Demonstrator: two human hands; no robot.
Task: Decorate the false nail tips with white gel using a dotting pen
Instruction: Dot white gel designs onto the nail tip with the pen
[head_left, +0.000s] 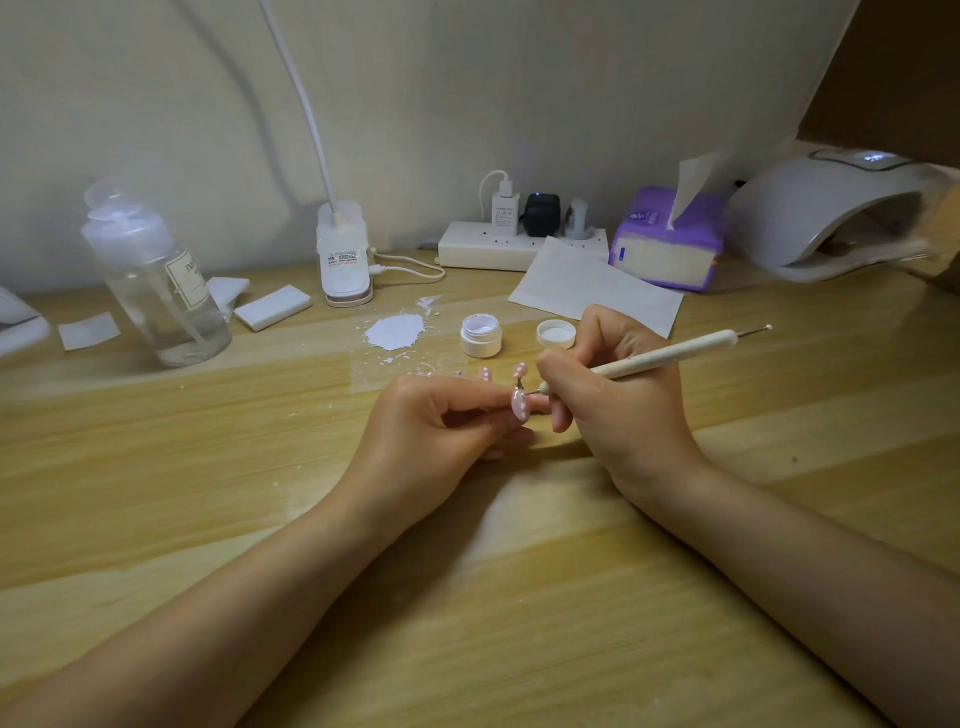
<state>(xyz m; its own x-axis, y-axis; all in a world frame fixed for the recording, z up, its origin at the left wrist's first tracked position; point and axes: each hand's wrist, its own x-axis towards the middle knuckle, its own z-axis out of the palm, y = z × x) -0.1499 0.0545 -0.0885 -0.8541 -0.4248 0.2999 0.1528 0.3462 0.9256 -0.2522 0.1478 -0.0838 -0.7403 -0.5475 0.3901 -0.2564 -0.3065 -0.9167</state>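
Left hand (441, 431) pinching nail tip (519, 406)

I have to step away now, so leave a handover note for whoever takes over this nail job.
Left hand: holds a pink nail tip on its stand.
Right hand: grips the dotting pen, point at that tip.
Open white gel jar and its lid sit behind the hands.
Done: two dotted tips stand behind; the held tip has several dots.
Left: finish this tip.
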